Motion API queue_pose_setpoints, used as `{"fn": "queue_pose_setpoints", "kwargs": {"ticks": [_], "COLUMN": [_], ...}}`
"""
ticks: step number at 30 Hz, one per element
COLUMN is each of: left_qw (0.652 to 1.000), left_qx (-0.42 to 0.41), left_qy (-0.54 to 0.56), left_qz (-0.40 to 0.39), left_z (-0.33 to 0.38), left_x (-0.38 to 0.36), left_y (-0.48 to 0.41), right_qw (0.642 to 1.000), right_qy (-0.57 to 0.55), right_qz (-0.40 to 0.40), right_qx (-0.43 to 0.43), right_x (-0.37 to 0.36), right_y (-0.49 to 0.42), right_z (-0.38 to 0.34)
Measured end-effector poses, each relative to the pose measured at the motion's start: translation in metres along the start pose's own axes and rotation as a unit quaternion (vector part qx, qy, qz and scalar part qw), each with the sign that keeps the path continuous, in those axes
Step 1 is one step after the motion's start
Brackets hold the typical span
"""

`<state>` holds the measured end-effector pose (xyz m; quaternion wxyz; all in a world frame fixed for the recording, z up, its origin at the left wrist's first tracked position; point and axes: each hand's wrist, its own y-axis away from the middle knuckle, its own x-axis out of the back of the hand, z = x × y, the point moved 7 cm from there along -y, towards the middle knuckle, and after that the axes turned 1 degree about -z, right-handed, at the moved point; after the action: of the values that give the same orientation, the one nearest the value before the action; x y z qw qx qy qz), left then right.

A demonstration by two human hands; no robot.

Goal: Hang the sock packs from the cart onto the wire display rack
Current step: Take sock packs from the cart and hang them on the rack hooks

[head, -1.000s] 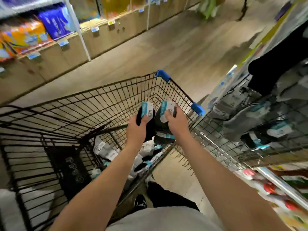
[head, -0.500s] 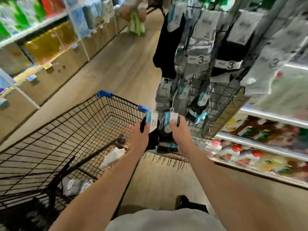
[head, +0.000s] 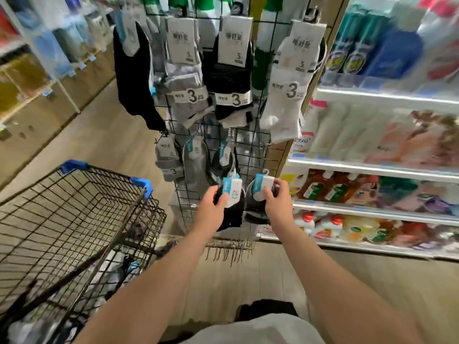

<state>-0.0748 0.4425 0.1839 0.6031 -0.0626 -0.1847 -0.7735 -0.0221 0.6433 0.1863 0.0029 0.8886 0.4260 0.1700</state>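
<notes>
Bold "3" on the band of grey pack (head: pixel 188 78), black pack (head: pixel 232 80), white pack (head: pixel 284 110).

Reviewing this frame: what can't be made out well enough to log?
1. Head view: how many sock packs lie in the cart; its wires and blur hide them.
2. Head view: whether the left pack, gripped by the left hand, or the right pack, gripped by the right hand, hangs on a wire rack peg; the packs cover the pegs.
3. Head view: shelf bottles, labels lost to motion blur.
</notes>
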Motion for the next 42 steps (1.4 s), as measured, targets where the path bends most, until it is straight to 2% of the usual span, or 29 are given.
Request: {"fn": "queue_pose_setpoints", "kwargs": {"ticks": [7, 21, 26, 29, 31, 36, 42], "left_qw": [1.0, 0.999, 0.999, 0.999, 0.999, 1.0, 1.0], "left_qx": [0.008, 0.018, 0.014, 0.014, 0.014, 0.002, 0.011], "left_qy": [-0.018, -0.039, -0.04, -0.034, -0.03, -0.019, 0.016], "left_qz": [-0.002, 0.011, 0.005, -0.003, -0.008, -0.011, 0.007], "left_z": [0.02, 0.014, 0.015, 0.015, 0.015, 0.028, 0.039], "left_x": [-0.049, -0.077, -0.084, -0.09, -0.095, -0.102, -0.111], "left_y": [-0.03, -0.066, -0.074, -0.072, -0.069, -0.065, -0.081], "right_qw": [1.0, 0.996, 0.996, 0.998, 0.999, 0.987, 0.993], "right_qy": [0.019, 0.048, 0.038, 0.04, 0.003, -0.1, -0.033], "right_qz": [0.008, -0.061, -0.074, -0.039, -0.018, -0.117, -0.06], "right_qx": [0.007, 0.052, 0.025, 0.04, 0.048, 0.044, 0.093], "right_x": [0.025, -0.015, -0.018, -0.006, 0.005, 0.009, 0.014], "right_y": [-0.075, -0.14, -0.144, -0.134, -0.119, -0.081, -0.097], "right_z": [-0.005, -0.015, -0.004, -0.001, 0.001, 0.005, -0.011]}}
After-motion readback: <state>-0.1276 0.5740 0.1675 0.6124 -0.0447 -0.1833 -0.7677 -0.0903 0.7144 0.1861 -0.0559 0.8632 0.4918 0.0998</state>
